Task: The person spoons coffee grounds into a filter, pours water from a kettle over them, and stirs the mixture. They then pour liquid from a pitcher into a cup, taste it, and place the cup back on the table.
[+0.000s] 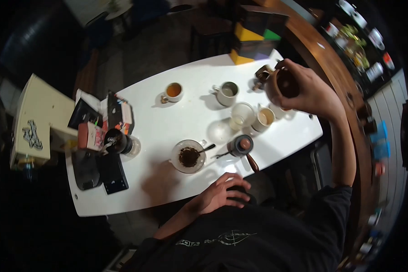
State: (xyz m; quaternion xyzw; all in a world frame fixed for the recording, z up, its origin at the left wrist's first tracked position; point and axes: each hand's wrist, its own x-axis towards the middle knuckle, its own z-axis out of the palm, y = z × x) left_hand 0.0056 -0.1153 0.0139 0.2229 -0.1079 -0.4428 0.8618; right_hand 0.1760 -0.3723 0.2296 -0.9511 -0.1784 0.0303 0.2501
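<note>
My right hand (306, 88) is wrapped round a brown cup (276, 86), holding it above the right end of the white table. Near the table's front edge, my left hand (225, 192) hovers by my shirt, fingers spread, holding nothing. In front of it stand a glass bowl (188, 156) with dark grounds and a spoon, and a small pot (241, 146) with a brown handle. Below the held cup are a light cup (264, 117) with a pale brown drink and a clear glass (242, 115). A grey-white mug (226, 94) and a cup of amber liquid (173, 91) stand farther back.
On the left of the white table (154, 131) are a glass press (122, 144), a pink packet (91, 136), a dark flat device (112, 173) and bags. A coloured box (254, 36) stands at the back right. A wooden counter (310, 43) runs along the right.
</note>
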